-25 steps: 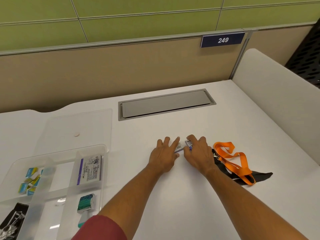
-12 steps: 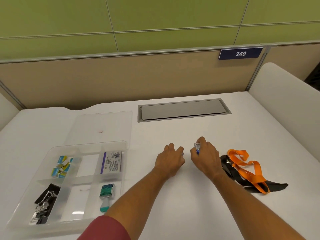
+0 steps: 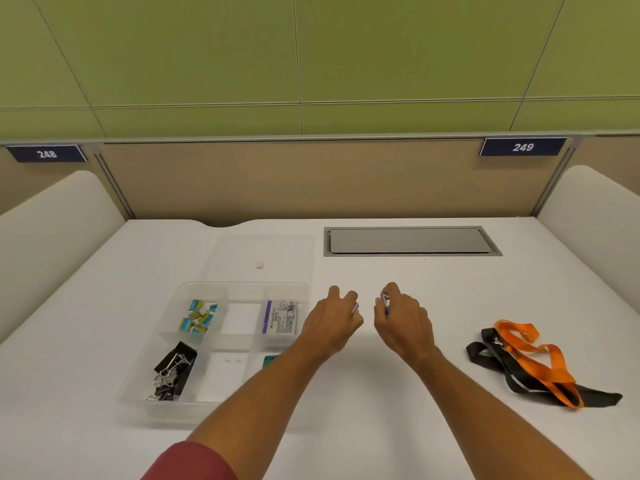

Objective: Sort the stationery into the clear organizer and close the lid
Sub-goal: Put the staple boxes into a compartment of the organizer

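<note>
The clear organizer [image 3: 173, 306] lies open on the white desk at the left, its lid [image 3: 242, 251] flat behind it. Its compartments hold small blue-yellow packets [image 3: 199, 315], a white-purple box [image 3: 280, 317], black binder clips [image 3: 173, 370] and a teal item [image 3: 270, 361] partly hidden by my left arm. Just right of the organizer, my left hand [image 3: 332, 320] is curled around a small white-blue item [image 3: 355, 307]. My right hand [image 3: 403, 318] pinches another small white-blue item [image 3: 385, 301]. The two hands are a little apart.
Orange and black lanyards [image 3: 530, 362] lie tangled on the desk at the right. A grey cable hatch [image 3: 408, 240] sits in the desk behind the hands. White side dividers [image 3: 52, 230] flank the desk, with a beige partition at the back.
My hands, which met over small items a second ago, have drawn apart, each with a small item. The view has swung left, so the whole organizer shows.
</note>
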The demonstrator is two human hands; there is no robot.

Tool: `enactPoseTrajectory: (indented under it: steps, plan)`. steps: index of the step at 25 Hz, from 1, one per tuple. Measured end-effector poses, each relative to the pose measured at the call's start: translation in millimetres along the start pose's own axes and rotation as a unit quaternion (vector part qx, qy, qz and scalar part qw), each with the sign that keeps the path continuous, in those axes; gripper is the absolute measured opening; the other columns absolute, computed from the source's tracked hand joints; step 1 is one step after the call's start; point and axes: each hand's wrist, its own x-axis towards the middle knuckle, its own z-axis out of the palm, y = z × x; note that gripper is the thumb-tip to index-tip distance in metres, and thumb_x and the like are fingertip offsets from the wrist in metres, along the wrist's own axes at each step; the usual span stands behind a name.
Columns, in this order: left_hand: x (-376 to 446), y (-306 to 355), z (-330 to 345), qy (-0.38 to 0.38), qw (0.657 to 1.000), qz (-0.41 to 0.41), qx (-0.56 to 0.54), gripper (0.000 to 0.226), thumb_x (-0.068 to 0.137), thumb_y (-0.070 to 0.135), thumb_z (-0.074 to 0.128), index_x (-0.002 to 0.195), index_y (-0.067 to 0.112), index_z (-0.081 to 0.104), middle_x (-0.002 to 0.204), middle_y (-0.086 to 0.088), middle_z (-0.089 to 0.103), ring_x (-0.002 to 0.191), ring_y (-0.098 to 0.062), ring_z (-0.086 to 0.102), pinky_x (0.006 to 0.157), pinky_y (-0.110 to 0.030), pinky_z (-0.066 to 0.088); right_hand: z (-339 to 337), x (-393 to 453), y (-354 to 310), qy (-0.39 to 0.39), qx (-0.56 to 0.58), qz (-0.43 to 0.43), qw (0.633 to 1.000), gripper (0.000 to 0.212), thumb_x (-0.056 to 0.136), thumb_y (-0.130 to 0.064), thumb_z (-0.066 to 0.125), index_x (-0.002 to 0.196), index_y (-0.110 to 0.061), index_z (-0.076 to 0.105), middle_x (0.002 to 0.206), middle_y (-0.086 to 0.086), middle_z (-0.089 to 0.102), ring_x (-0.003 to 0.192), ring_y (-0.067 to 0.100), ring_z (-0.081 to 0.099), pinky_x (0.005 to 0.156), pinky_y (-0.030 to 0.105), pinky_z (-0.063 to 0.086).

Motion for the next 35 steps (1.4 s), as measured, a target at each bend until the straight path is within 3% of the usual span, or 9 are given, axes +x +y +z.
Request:
enactPoseTrajectory:
  steps: [3, 10, 13, 18, 21, 25, 29, 35]
  plan:
    - [-11.6, -26.7, -15.3, 0.007, 1.000, -0.025, 0.016, 0.024, 0.099, 0.033, 0.038, 0.110, 0.015, 0.050, 0.107, -0.010, 0.049, 0.081, -0.026, 0.058, 0.070, -0.032, 0.049, 13.2, -6.9, -27.4, -0.004, 0.003, -0.018, 1.000, 0.013, 0.095, -0.031, 0.042, 0.093, -0.019, 0.047, 0.073, 0.003, 0.060, 0.062, 0.021, 0.057, 0.056, 0.033, 0.047]
    - [-35.7, -97.1, -43.5, 0.003, 0.998, -0.065, 0.023, 0.029, 0.100, 0.036, 0.040, 0.121, 0.018, 0.048, 0.115, -0.009, 0.047, 0.080, -0.015, 0.049, 0.072, -0.021, 0.043, 46.0, -12.4, -84.3, -0.011, 0.008, -0.048, 0.999, 0.016, 0.096, -0.036, 0.043, 0.099, -0.021, 0.048, 0.080, 0.002, 0.062, 0.064, 0.016, 0.058, 0.059, 0.032, 0.053]
    - [-44.1, -126.9, -53.5, 0.007, 0.997, -0.071, 0.031, 0.025, 0.098, 0.034, 0.041, 0.116, 0.017, 0.048, 0.110, -0.011, 0.046, 0.079, -0.018, 0.050, 0.068, -0.025, 0.041, 59.4, -14.4, -102.5, -0.034, 0.007, -0.061, 0.998, 0.019, 0.095, -0.040, 0.042, 0.100, -0.022, 0.046, 0.087, 0.001, 0.064, 0.067, 0.016, 0.059, 0.058, 0.025, 0.052]
    - [-54.1, -168.1, -60.1, 0.021, 0.995, -0.088, 0.032, 0.022, 0.097, 0.033, 0.043, 0.107, 0.015, 0.050, 0.104, -0.011, 0.046, 0.082, -0.028, 0.057, 0.069, -0.039, 0.051, 74.0, -18.3, -127.6, -0.073, -0.002, -0.084, 0.994, 0.025, 0.092, -0.047, 0.046, 0.102, -0.024, 0.043, 0.095, 0.003, 0.063, 0.070, 0.019, 0.062, 0.059, 0.018, 0.053]
    - [-54.0, -185.5, -58.3, 0.031, 0.993, -0.104, 0.045, 0.024, 0.097, 0.034, 0.040, 0.109, 0.017, 0.051, 0.104, -0.010, 0.048, 0.077, -0.021, 0.053, 0.065, -0.034, 0.051, 82.3, -20.2, -141.2, -0.080, 0.005, -0.079, 0.994, 0.027, 0.092, -0.045, 0.050, 0.108, -0.024, 0.045, 0.100, 0.002, 0.063, 0.073, 0.019, 0.061, 0.068, 0.025, 0.056]
    - [-46.0, -201.2, -51.9, 0.027, 0.993, -0.101, 0.059, 0.029, 0.098, 0.037, 0.038, 0.116, 0.019, 0.052, 0.110, -0.010, 0.051, 0.088, -0.022, 0.055, 0.071, -0.035, 0.053, 92.5, -18.3, -151.8, -0.083, 0.014, -0.070, 0.994, 0.031, 0.093, -0.044, 0.050, 0.116, -0.023, 0.047, 0.106, 0.000, 0.063, 0.081, 0.020, 0.063, 0.069, 0.023, 0.052]
    - [-27.9, -202.3, -47.0, -0.004, 0.992, -0.095, 0.088, 0.033, 0.101, 0.034, 0.036, 0.128, 0.020, 0.049, 0.122, -0.011, 0.048, 0.103, -0.023, 0.054, 0.080, -0.034, 0.051, 96.9, -15.0, -154.0, -0.080, 0.018, -0.065, 0.995, 0.030, 0.094, -0.045, 0.048, 0.117, -0.025, 0.046, 0.108, 0.000, 0.063, 0.085, 0.019, 0.062, 0.069, 0.021, 0.049]
    - [-4.2, -199.7, -36.7, -0.093, 0.979, -0.081, 0.163, 0.024, 0.096, 0.020, 0.052, 0.119, 0.015, 0.054, 0.120, -0.012, 0.054, 0.104, -0.027, 0.060, 0.079, -0.032, 0.050, 94.8, -12.1, -148.3, -0.061, 0.028, -0.048, 0.997, 0.030, 0.092, -0.047, 0.051, 0.112, -0.025, 0.046, 0.103, 0.000, 0.064, 0.080, 0.018, 0.063, 0.074, 0.025, 0.055]
